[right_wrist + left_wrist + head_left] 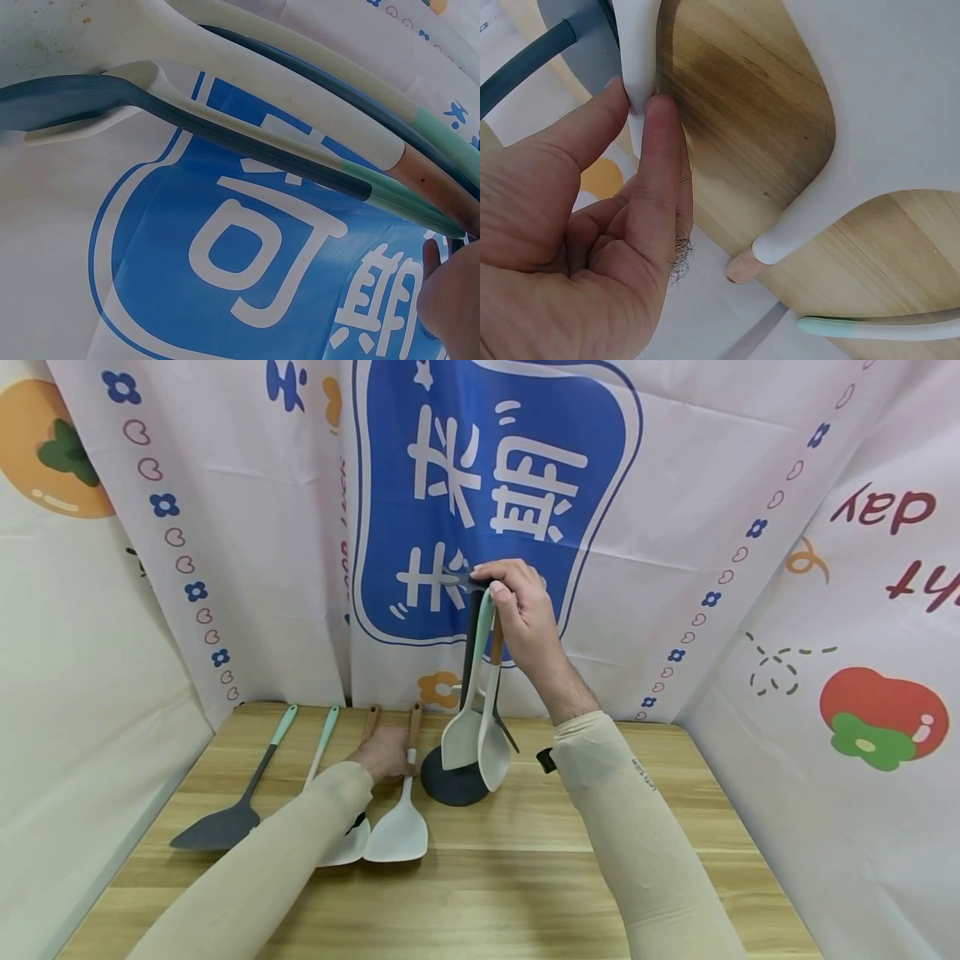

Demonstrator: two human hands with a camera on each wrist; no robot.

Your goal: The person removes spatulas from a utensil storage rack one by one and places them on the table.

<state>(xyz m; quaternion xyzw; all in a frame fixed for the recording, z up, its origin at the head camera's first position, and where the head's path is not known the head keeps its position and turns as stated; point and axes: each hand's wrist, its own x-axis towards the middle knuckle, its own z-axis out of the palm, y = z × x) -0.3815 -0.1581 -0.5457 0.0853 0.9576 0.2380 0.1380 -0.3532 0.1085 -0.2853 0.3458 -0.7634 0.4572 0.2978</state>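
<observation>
My left hand (386, 752) pinches the white shaft of a wooden-handled turner (399, 833) between thumb and fingertips; its broad white head points toward me. Over the top of a dark utensil stand (454, 781) my right hand (521, 606) curls its fingers, its thumb beside a mint handle. From the stand hang a pale mint-handled spoon (461, 739), a white wooden-handled spoon (493, 762) and dark utensils partly hidden behind them. In the right wrist view only part of the right hand (454, 300) shows, at the handle ends.
Left of the stand lie a dark grey turner (217, 827) with a mint handle, a mint-handled utensil (322, 743) and another wooden-handled one (371, 720), partly covered by my left arm. A printed cloth (300, 568) hangs behind the wooden table (540, 877).
</observation>
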